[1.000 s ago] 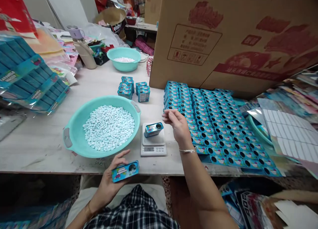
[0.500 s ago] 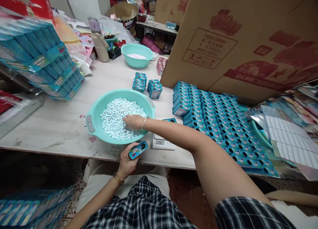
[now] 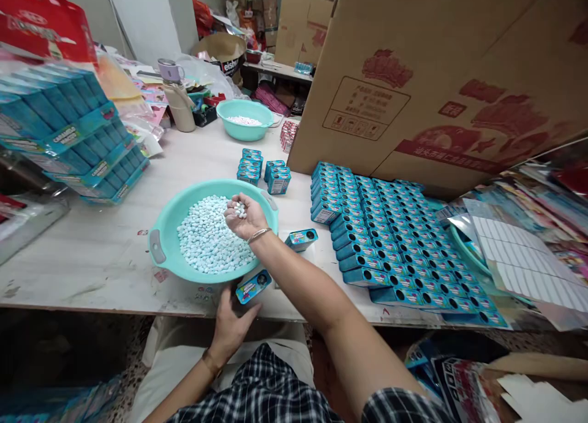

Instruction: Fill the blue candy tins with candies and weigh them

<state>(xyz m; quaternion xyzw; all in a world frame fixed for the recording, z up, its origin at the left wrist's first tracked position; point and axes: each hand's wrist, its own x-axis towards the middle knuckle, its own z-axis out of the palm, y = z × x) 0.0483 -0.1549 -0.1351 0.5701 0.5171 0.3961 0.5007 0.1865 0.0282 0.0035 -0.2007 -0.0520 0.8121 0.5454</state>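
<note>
My right hand (image 3: 250,220) is cupped palm up over the turquoise basin (image 3: 168,218), with several small white candies (image 3: 239,210) in its curled fingers. Pale blue and white candies (image 3: 209,242) of the same kind fill much of the basin. At the table's front edge, below the basin, my left hand (image 3: 231,325) holds a small blue tin (image 3: 253,287) with a dark round spot on its top; some of its fingers are hidden behind the tin. Another blue tin (image 3: 301,239) stands just right of my right forearm, which covers most of the white scale there.
Rows of blue tins (image 3: 390,245) stand at the right before a large cardboard box (image 3: 367,104). Several tins (image 3: 278,178) sit behind the basin. Farther back are a second basin (image 3: 245,131) and a thermos (image 3: 179,104). Stacked blue packs (image 3: 78,141) stand at left.
My right hand has lifted out of the candies and turned palm up with some in it. My left hand's thumb has come away from the tin's side. The view has shifted slightly.
</note>
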